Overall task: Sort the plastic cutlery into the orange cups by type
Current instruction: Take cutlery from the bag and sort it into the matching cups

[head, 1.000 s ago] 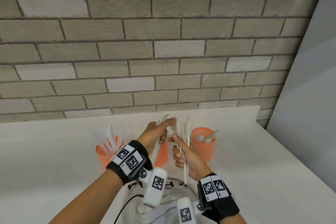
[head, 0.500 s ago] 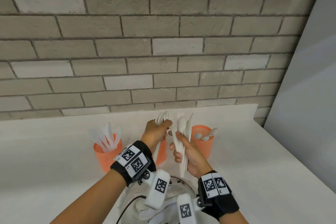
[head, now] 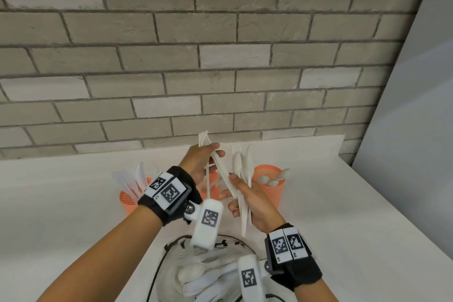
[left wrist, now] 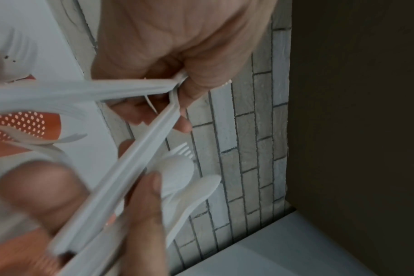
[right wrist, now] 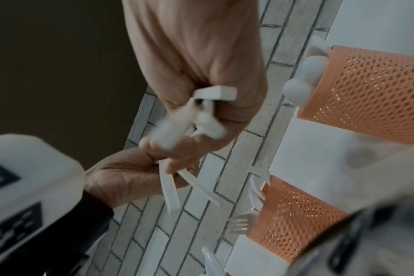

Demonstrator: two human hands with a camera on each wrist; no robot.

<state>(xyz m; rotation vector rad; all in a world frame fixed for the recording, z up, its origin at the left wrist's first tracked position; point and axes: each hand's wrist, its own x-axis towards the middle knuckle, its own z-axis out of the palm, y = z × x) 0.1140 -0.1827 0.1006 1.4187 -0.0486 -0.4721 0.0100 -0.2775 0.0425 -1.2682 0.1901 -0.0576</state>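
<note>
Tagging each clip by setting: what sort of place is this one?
Probably a staged sorting bench indoors, not a real kitchen: a plain white counter against a grey brick wall, bearing orange mesh cups of white plastic cutlery.

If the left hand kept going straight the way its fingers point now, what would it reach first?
Probably the brick wall. The left hand, gripping forks, points up and away over the counter, above the middle orange cup. Nothing else shows in that line, though depth is uncertain.

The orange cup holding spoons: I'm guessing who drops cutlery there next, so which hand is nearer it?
Right. The right hand is just beside the orange cup holding spoons; the left hand is farther off, past the mixed bundle.
</note>
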